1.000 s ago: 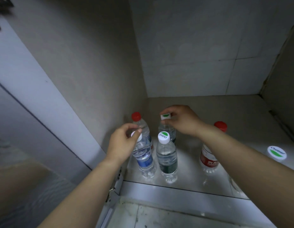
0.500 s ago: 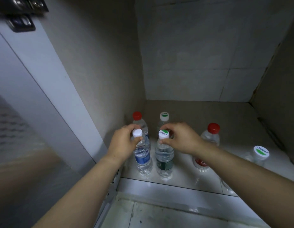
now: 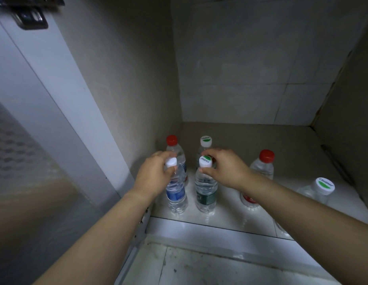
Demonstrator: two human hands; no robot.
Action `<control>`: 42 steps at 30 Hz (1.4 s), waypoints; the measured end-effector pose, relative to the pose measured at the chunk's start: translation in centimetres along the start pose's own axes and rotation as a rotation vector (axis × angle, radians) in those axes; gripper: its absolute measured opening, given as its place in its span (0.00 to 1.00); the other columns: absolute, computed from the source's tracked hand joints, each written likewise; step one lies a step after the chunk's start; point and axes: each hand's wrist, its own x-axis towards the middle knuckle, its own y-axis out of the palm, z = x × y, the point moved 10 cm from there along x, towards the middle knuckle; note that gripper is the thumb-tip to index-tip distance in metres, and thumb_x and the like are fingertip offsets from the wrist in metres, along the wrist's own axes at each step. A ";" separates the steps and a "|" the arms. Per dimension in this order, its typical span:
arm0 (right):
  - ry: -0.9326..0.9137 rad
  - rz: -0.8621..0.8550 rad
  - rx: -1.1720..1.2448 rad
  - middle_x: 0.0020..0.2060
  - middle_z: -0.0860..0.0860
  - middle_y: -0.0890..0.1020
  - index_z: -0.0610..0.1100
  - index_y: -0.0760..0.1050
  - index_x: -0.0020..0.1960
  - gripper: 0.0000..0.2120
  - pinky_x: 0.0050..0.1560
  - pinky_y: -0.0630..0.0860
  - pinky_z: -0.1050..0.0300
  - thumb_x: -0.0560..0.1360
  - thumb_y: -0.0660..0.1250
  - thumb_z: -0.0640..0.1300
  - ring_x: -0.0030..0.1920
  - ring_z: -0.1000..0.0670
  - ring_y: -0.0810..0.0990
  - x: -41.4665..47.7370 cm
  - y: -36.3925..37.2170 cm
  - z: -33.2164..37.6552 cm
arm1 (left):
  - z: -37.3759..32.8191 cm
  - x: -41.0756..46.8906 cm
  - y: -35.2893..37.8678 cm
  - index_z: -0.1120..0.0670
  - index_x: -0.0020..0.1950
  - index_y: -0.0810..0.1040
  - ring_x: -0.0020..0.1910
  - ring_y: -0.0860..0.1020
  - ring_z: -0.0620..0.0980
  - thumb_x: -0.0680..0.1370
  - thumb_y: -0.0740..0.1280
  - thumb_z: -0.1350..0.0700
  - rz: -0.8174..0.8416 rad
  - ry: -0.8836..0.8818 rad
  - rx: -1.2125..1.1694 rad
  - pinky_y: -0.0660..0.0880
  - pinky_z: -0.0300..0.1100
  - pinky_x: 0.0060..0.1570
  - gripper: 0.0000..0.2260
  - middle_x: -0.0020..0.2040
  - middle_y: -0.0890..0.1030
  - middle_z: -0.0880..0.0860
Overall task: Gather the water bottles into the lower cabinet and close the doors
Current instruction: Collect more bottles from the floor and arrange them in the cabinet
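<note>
both hands barely shifted: left hand [image 3: 156, 177] grips blue-label bottle [image 3: 176, 194], right hand [image 3: 226, 169] grips green-label bottle [image 3: 205, 192].

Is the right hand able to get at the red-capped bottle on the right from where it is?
Probably yes: the right hand grips the green-labelled bottle, and the red-capped bottle stands just beside its wrist, unobstructed.

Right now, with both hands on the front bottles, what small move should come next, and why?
Probably let go of both caps: the left hand and right hand grip two front bottles standing upright inside the cabinet.
</note>
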 end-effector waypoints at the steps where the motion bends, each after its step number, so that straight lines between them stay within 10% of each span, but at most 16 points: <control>1: -0.005 0.022 -0.002 0.57 0.45 0.80 0.44 0.74 0.61 0.22 0.52 0.70 0.61 0.70 0.73 0.48 0.55 0.47 0.78 0.0 0.1 0.0 | 0.0 0.0 0.1 0.51 0.60 0.78 0.54 0.77 0.53 0.73 0.69 0.58 0.012 0.002 0.005 0.68 0.36 0.48 0.15 0.58 0.78 0.53; 13: 0.037 0.091 -0.400 0.59 0.46 0.75 0.45 0.72 0.63 0.23 0.57 0.72 0.52 0.71 0.70 0.50 0.57 0.44 0.74 -3.2 -6.9 -6.4 | -7.8 0.9 1.8 0.50 0.61 0.76 0.57 0.75 0.49 0.73 0.70 0.52 0.072 0.200 0.015 0.66 0.35 0.51 0.17 0.58 0.78 0.51; 42: 0.049 -0.059 -0.244 0.54 0.40 0.77 0.38 0.75 0.57 0.12 0.53 0.73 0.50 0.74 0.63 0.39 0.55 0.39 0.75 1.0 -5.2 -6.8 | -7.6 0.1 5.2 0.53 0.59 0.77 0.53 0.77 0.52 0.75 0.67 0.61 0.017 0.158 -0.049 0.66 0.35 0.48 0.14 0.57 0.78 0.54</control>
